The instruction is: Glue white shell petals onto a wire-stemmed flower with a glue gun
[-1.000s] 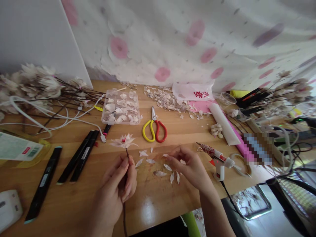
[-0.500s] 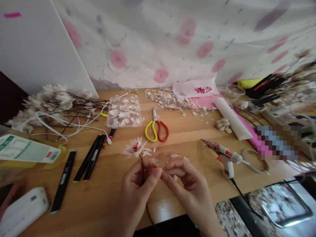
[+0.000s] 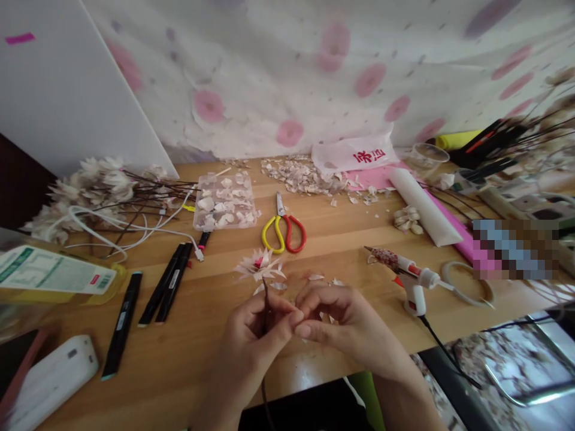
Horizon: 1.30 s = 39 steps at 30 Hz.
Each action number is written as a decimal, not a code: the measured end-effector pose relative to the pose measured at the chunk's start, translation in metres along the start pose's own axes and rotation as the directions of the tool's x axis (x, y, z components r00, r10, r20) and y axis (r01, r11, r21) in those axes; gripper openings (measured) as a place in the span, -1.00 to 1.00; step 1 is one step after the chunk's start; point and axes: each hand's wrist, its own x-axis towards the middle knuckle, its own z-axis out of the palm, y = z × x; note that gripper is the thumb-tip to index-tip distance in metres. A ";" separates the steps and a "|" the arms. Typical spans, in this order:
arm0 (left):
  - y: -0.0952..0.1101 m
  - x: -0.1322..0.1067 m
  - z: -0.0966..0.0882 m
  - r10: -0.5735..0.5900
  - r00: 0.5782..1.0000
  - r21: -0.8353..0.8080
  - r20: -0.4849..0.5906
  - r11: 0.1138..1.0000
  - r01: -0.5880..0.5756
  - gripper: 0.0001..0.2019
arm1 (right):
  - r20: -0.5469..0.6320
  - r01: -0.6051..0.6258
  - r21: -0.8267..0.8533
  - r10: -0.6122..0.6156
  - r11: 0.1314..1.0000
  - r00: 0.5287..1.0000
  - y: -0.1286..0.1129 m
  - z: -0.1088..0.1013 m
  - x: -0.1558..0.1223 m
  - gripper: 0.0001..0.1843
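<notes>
A pale, many-petalled craft flower [image 3: 259, 265] with a pink-red centre rises on a thin brown stem [image 3: 266, 293]. That stem runs through the closed fingers of my left hand [image 3: 258, 347]. Thumb and fingertips of my right hand [image 3: 341, 320] are pinched together against those of the left; anything between them is too small or hidden to make out. Loose white petals [image 3: 317, 277] lie just beyond my fingers. Farther off rest scissors [image 3: 281, 209] with one yellow and one red handle, blades slightly apart.
To the right lies a glue gun [image 3: 411, 278] with its cord. A clear compartment box [image 3: 220, 227] holds petals at the back left, near black markers [image 3: 173, 283] and a white cable [image 3: 144, 230]. Petal scraps [image 3: 305, 178] are heaped by the wall. Finished flowers [image 3: 96, 185] lie far left.
The flower has shifted slightly right and up in the view. My right-hand fingers have changed their bend while staying against the left fingertips. The whole view has shifted slightly.
</notes>
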 end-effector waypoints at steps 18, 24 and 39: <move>0.001 0.002 0.010 -0.118 0.982 -0.398 0.150 0.902 0.170 -0.71 | -0.238 0.244 -0.039 -0.247 0.969 0.939 -0.012 -0.003 -0.009 -0.90; 0.007 0.000 0.016 -0.145 0.976 -0.416 0.164 0.887 0.202 -0.68 | -0.381 0.467 -0.257 -0.533 0.846 0.756 -0.016 0.005 0.010 -0.89; 0.010 -0.003 0.034 -0.107 0.928 -0.481 0.358 0.831 0.281 -0.72 | -0.449 0.490 -0.563 -0.744 0.666 0.495 -0.003 0.010 0.023 -0.84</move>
